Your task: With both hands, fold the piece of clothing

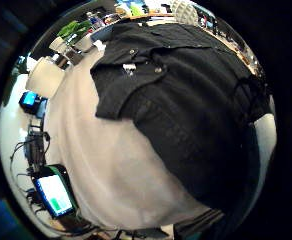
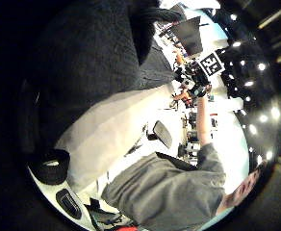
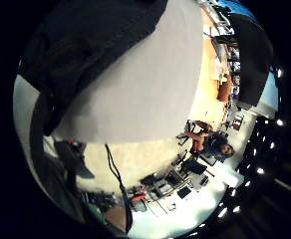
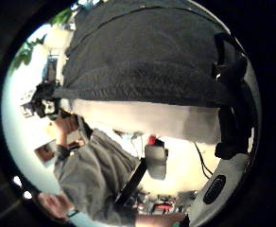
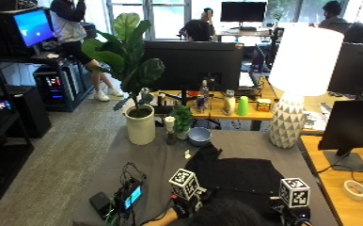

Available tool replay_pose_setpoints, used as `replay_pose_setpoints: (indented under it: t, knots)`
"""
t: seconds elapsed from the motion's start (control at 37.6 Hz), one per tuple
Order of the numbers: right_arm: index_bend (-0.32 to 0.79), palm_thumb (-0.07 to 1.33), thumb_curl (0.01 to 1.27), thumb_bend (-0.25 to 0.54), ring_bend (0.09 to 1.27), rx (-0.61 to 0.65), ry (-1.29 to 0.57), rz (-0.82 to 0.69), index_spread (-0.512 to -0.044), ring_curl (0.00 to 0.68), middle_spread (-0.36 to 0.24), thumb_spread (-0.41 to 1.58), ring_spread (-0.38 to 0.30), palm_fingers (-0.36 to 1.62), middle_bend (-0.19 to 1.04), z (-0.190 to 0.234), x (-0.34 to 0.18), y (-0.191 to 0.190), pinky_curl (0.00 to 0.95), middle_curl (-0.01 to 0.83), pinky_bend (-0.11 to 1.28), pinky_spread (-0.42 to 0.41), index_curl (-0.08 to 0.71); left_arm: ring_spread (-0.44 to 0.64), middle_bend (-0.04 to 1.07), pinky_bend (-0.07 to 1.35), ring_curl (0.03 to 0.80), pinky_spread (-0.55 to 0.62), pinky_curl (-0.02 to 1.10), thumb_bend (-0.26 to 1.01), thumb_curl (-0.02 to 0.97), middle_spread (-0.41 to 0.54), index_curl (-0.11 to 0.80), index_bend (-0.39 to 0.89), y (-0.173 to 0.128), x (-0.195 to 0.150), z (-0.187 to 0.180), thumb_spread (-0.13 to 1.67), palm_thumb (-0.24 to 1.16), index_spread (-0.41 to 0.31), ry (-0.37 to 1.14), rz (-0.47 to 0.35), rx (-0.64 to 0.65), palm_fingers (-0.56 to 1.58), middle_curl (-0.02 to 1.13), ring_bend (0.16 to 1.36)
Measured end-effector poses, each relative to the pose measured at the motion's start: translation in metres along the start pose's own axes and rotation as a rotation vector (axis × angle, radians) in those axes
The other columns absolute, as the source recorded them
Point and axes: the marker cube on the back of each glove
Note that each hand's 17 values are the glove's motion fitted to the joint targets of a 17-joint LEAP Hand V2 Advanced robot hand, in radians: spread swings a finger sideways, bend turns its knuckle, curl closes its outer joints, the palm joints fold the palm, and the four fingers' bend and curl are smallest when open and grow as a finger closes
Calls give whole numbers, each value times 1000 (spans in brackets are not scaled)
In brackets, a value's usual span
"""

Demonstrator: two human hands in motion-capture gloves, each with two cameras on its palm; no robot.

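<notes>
On the grey bench point(image 5: 138, 160), outside view, a black shirt point(image 5: 238, 176) lies spread before the person, left hand point(image 5: 183, 205) and right hand point(image 5: 288, 213) at its near hem, each grip undeterminable; palm views show the shirt point(image 1: 186, 100) close beneath.

Person at lower centre of outside view: dark-haired head top point(image 5: 222, 213) at bottom edge. Left hand point(image 5: 183, 207) in a black glove, lower centre-left; right hand point(image 5: 287, 212) also gloved black, lower right, mostly hidden. Palm views show a grey long-sleeved top point(image 2: 174, 192) and a dark strap point(image 4: 131, 182) running across the chest.
</notes>
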Motion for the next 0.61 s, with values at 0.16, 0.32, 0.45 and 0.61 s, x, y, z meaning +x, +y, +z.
replay_pose_setpoints:
  t: [0.16, 0.32, 0.45, 0.61]
  knots:
    - [167, 1183, 501, 88, 570, 37, 82, -7, -239, 458, -156, 1059, -215, 1259, 351, -76, -16, 36, 433, 490, 527, -275, 372, -370, 665, 752, 519, -416, 503, 210, 204, -340, 291, 60, -2, 21, -84, 1587, 396, -232, -198, 28, 56, 1325, 541, 966]
    - [171, 1181, 485, 77, 605, 167, 159, 144, -239, 471, -160, 1107, -220, 1284, 349, -174, -11, -38, 446, 495, 549, -271, 387, -380, 747, 850, 564, -428, 546, 239, 193, -358, 295, 117, -101, -10, -145, 1607, 403, -236, -447, -121, 94, 1278, 596, 1056]
    - [173, 1178, 470, 64, 616, 195, 170, 240, -240, 479, -162, 1130, -224, 1280, 357, -177, -5, -136, 458, 500, 561, -270, 398, -383, 764, 887, 581, -431, 562, 252, 185, -358, 311, 146, -188, -68, -117, 1603, 396, -244, -597, -254, 60, 1244, 625, 1094]
    - [144, 1183, 457, 55, 639, 418, 19, 271, -243, 488, -165, 1157, -223, 1228, 385, -166, -52, -166, 455, 510, 533, -265, 399, -370, 700, 742, 552, -408, 512, 206, 159, -346, 312, 117, -171, -82, -133, 1534, 315, -233, -533, -431, 117, 1069, 609, 1035]
